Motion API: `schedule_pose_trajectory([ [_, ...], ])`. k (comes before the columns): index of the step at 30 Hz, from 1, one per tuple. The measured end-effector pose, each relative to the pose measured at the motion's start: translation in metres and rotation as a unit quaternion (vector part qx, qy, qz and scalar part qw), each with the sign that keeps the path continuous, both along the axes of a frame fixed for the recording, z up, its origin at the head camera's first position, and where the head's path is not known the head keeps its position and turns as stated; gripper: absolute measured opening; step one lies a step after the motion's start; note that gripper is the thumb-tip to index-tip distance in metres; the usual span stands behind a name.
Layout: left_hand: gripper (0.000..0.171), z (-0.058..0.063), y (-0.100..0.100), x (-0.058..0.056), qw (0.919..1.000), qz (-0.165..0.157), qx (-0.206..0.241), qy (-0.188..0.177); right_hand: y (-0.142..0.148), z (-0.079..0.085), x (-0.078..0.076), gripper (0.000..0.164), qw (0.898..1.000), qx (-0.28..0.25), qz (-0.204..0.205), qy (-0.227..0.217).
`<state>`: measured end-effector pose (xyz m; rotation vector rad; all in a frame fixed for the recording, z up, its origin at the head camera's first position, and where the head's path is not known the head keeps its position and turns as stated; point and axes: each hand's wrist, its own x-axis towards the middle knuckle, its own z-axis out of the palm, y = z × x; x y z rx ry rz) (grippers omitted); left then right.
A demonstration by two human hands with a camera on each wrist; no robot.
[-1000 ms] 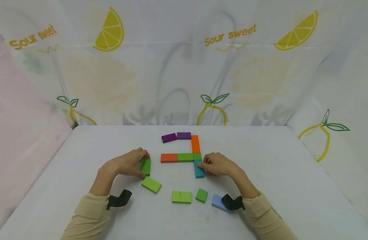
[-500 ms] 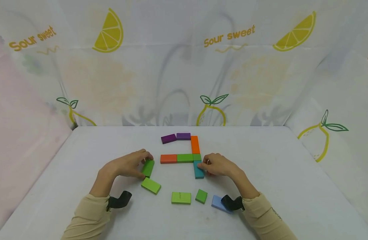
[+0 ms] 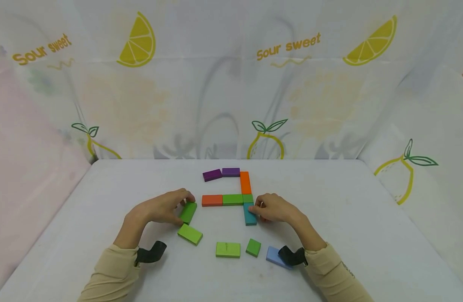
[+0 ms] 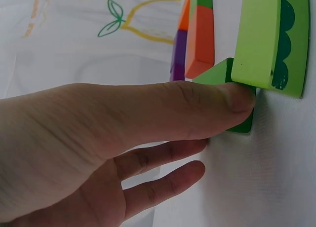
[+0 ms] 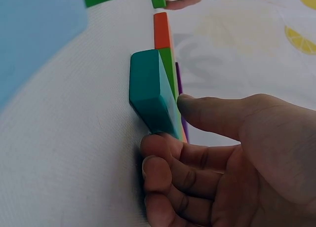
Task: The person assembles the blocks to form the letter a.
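My left hand [image 3: 161, 207] holds a green block [image 3: 188, 213] by its two ends, thumb at the near end and a finger at the far end. In the left wrist view the thumb covers much of this green block [image 4: 241, 124]. Just below it lies a lime-green block [image 3: 190, 234]. My right hand [image 3: 277, 208] grips a teal block [image 3: 250, 216], its thumb on top and its other fingers curled along the right side. That teal block [image 5: 147, 84] touches a small green block [image 3: 248, 198], which ends a row with another green block [image 3: 232, 199] and a red-orange block [image 3: 212, 200].
An orange block [image 3: 245, 183] runs back from the row to a violet block [image 3: 231, 172], beside a dark purple one [image 3: 212, 175]. Nearer stand a lime block [image 3: 228, 249], a small green block [image 3: 253, 247] and a light blue block [image 3: 276, 256], partly under the right wrist camera [image 3: 293, 255].
With my left hand, the green block has shifted right and turned clockwise, its far end swinging toward the red-orange block. My right hand has stayed on the teal block.
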<state>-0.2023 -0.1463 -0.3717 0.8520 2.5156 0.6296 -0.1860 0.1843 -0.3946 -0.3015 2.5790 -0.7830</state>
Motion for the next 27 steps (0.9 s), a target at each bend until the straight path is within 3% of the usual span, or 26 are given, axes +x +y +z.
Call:
schedule_pose_trajectory([
  [7,0.053,-0.0024,0.001,0.0002,0.9999,0.01,0.001,-0.007,0.0007,-0.0009,-0.0007,0.027,1.0,-0.002,0.001,0.0],
  [27,0.051,-0.0014,0.0055,0.0022,0.9999,-0.007,0.006,0.004,-0.0004,0.0014,0.0,0.026,1.0,-0.003,0.004,-0.001],
])
